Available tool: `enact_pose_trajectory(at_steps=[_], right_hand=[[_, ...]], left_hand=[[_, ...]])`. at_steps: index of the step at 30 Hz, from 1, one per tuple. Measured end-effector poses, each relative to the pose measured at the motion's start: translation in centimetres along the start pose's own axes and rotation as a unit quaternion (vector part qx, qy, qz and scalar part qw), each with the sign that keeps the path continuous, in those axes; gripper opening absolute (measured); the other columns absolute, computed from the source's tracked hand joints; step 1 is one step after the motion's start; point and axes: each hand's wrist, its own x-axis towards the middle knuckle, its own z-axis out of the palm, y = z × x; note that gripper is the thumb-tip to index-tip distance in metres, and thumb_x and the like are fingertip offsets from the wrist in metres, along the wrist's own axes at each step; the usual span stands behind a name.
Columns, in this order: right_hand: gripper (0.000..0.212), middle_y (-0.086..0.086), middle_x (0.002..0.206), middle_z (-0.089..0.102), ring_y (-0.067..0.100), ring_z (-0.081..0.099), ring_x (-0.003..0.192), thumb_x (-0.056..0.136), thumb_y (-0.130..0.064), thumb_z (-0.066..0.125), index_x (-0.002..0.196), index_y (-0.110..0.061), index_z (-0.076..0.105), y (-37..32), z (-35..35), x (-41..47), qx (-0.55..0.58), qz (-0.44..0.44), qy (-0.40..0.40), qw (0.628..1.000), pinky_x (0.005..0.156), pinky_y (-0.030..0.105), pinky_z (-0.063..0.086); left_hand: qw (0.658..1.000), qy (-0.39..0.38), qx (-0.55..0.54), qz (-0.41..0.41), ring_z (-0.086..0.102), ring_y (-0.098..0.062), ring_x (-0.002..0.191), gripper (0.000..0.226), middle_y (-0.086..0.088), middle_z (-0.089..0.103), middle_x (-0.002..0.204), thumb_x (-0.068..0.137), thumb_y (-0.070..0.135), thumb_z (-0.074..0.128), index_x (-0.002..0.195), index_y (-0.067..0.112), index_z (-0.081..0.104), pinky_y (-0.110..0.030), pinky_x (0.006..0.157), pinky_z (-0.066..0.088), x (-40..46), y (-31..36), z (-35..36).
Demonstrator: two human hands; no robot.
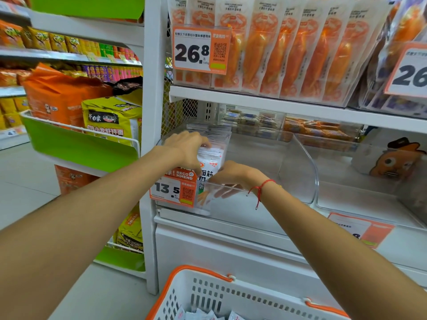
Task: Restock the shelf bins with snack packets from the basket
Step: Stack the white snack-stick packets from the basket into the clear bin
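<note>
A stack of white snack packets [211,161] stands upright at the left end of a clear plastic shelf bin [298,162]. My left hand [184,148] lies over the top of the stack, fingers curled on it. My right hand [233,177] reaches inside the bin and presses the stack's right side and front. A white basket with orange handles [215,294] sits at the bottom of the view, with a few white packets [203,315] in it.
An orange price tag reading 13.5 [173,189] hangs on the bin's front left. A second clear bin [369,195] stands to the right. Orange snack packs [288,49] fill the shelf above. A green side rack [80,139] holds noodle bags at left.
</note>
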Motion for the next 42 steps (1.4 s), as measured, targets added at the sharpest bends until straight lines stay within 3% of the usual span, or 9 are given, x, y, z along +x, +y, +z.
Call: enact_pose_trajectory(at_steps=[4, 7, 10, 13, 15, 26, 30, 34, 42], right_hand=[[0.059, 0.01, 0.13, 0.055, 0.024, 0.06, 0.108, 0.087, -0.031, 0.067, 0.137, -0.008, 0.045, 1.2, -0.3, -2.3, 0.02, -0.081, 0.153, 0.985, 0.087, 0.031, 0.05], [0.033, 0.003, 0.102, 0.064, 0.015, 0.059, 0.089, 0.087, -0.028, 0.067, 0.117, -0.015, 0.063, 1.9, -0.2, -5.1, 0.056, -0.172, 0.264, 0.947, 0.079, 0.027, 0.046], [0.011, -0.005, 0.081, 0.062, 0.005, 0.056, 0.071, 0.087, -0.024, 0.066, 0.096, -0.021, 0.07, 3.0, 0.2, -8.1, 0.097, -0.225, 0.294, 0.924, 0.07, 0.025, 0.046], [0.008, 0.002, 0.077, 0.066, 0.01, 0.061, 0.063, 0.088, -0.017, 0.064, 0.084, -0.023, 0.068, 4.9, 1.2, -10.7, 0.102, -0.236, 0.246, 0.935, 0.056, 0.014, 0.046], [0.009, 0.006, 0.074, 0.067, 0.006, 0.06, 0.054, 0.089, -0.012, 0.062, 0.087, -0.018, 0.068, 7.0, 2.5, -11.9, 0.088, -0.231, 0.194, 0.949, 0.05, 0.009, 0.041], [0.022, 0.014, 0.097, 0.068, 0.013, 0.062, 0.072, 0.094, -0.011, 0.055, 0.113, -0.006, 0.064, 21.3, 16.3, -14.3, 0.032, -0.043, -0.037, 0.998, 0.068, 0.022, 0.054], [0.028, 0.014, 0.119, 0.062, 0.017, 0.059, 0.086, 0.095, -0.016, 0.051, 0.121, -0.01, 0.059, 25.6, 23.5, -14.6, -0.052, -0.004, -0.093, 0.994, 0.082, 0.029, 0.051], [0.051, 0.007, 0.147, 0.035, 0.025, 0.033, 0.133, 0.094, -0.024, 0.053, 0.142, -0.015, 0.038, 28.3, 28.0, -15.6, -0.181, -0.043, -0.148, 0.971, 0.109, 0.036, 0.032], [0.066, 0.008, 0.146, 0.032, 0.026, 0.029, 0.134, 0.09, -0.05, 0.053, 0.137, -0.007, 0.039, 29.1, 28.1, -15.2, -0.368, -0.084, -0.088, 0.922, 0.107, 0.04, 0.029]], left_hand=[[0.994, 0.068, -0.079, -0.017, 0.042, -0.024, 0.128, 0.059, 0.0, 0.05, 0.138, 0.078, 0.033, 0.074, 0.132, 0.031, 0.05, -0.041, 0.098, 0.041, -1.2, 0.2, -0.5], [0.966, 0.153, -0.203, -0.043, 0.052, -0.017, 0.118, 0.037, 0.008, 0.059, 0.127, 0.085, 0.023, 0.066, 0.121, 0.032, 0.059, -0.037, 0.096, 0.045, -2.9, 0.8, -0.7], [0.921, 0.203, -0.326, -0.064, 0.061, -0.009, 0.095, 0.023, 0.017, 0.065, 0.102, 0.087, 0.021, 0.061, 0.105, 0.036, 0.062, -0.03, 0.084, 0.049, -5.6, 2.3, -1.0], [0.893, 0.172, -0.408, -0.074, 0.062, -0.005, 0.08, 0.016, 0.017, 0.064, 0.089, 0.087, 0.021, 0.061, 0.087, 0.038, 0.062, -0.027, 0.075, 0.049, -8.3, 4.1, 0.6], [0.882, 0.124, -0.448, -0.074, 0.064, -0.011, 0.087, 0.021, 0.014, 0.066, 0.088, 0.085, 0.017, 0.063, 0.08, 0.038, 0.062, -0.033, 0.085, 0.051, -10.3, 5.2, 2.7], [0.839, -0.122, -0.491, -0.201, 0.062, -0.017, 0.095, 0.016, 0.005, 0.065, 0.103, 0.09, 0.012, 0.058, 0.092, 0.027, 0.063, -0.037, 0.086, 0.052, -22.1, 11.1, 20.6], [0.874, -0.243, -0.342, -0.246, 0.057, -0.024, 0.114, 0.031, 0.005, 0.056, 0.127, 0.095, 0.019, 0.047, 0.124, 0.025, 0.057, -0.034, 0.094, 0.047, -25.7, 11.7, 25.8], [0.874, -0.358, -0.202, -0.26, 0.044, -0.029, 0.127, 0.044, -0.013, 0.04, 0.143, 0.096, 0.014, 0.042, 0.14, 0.007, 0.036, -0.036, 0.101, 0.042, -28.3, 11.7, 27.9], [0.873, -0.324, -0.138, -0.338, 0.02, -0.035, 0.141, 0.078, -0.019, 0.003, 0.156, 0.095, 0.015, 0.051, 0.148, -0.002, -0.003, -0.041, 0.113, 0.027, -30.1, 13.0, 28.9]])
